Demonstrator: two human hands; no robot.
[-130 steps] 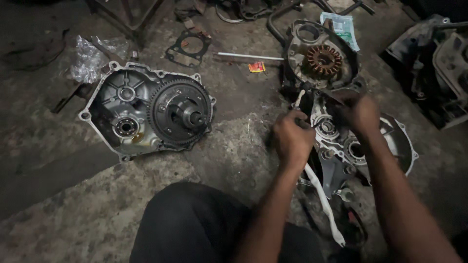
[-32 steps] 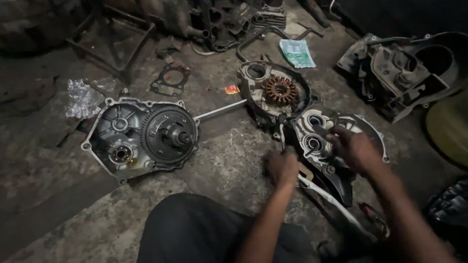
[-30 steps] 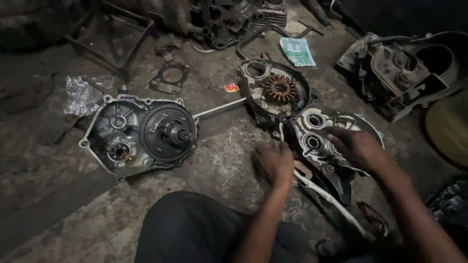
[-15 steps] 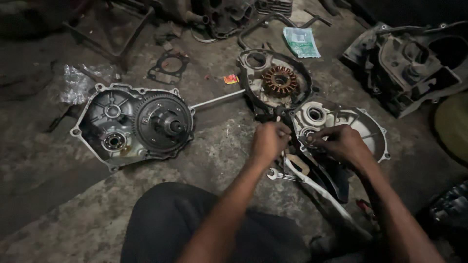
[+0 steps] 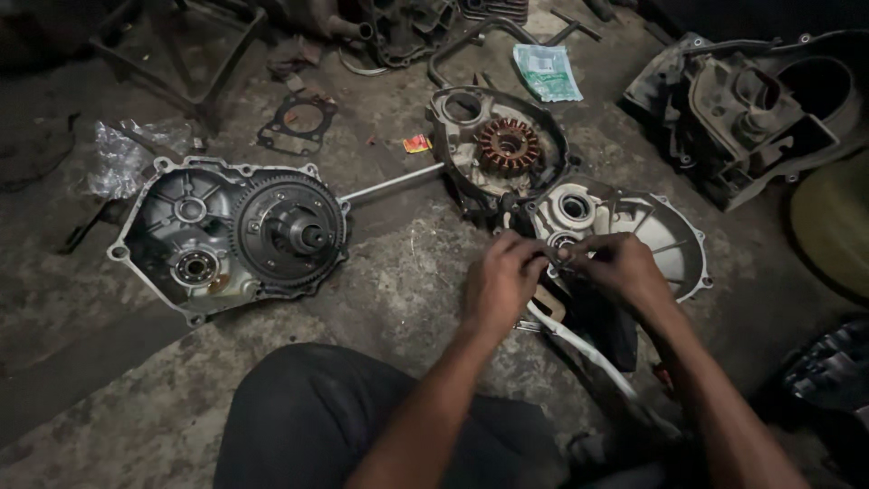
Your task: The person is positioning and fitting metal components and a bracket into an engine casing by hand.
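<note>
My left hand [image 5: 502, 282] and my right hand [image 5: 623, 268] meet fingertip to fingertip over a silver engine side cover [image 5: 665, 237] lying on the concrete floor. Both pinch a small pale metal part [image 5: 558, 258] between them; its shape is too small to make out. Just beyond the cover lies a round casing with a copper-wound stator [image 5: 507, 147]. A white strip [image 5: 584, 349] runs from under my hands towards my right leg. My dark-trousered knee [image 5: 317, 417] fills the bottom middle.
A crankcase half with a large toothed gear [image 5: 288, 231] lies at left, a thin steel rod [image 5: 389, 183] beside it. A gasket [image 5: 299, 120], a crumpled plastic bag [image 5: 122, 158] and a green packet [image 5: 548, 72] lie further off. A dark engine housing [image 5: 742, 109] sits at upper right.
My left hand, lower and apart from the right a second ago, has moved up to meet it over the silver cover. The view has shifted slightly.
</note>
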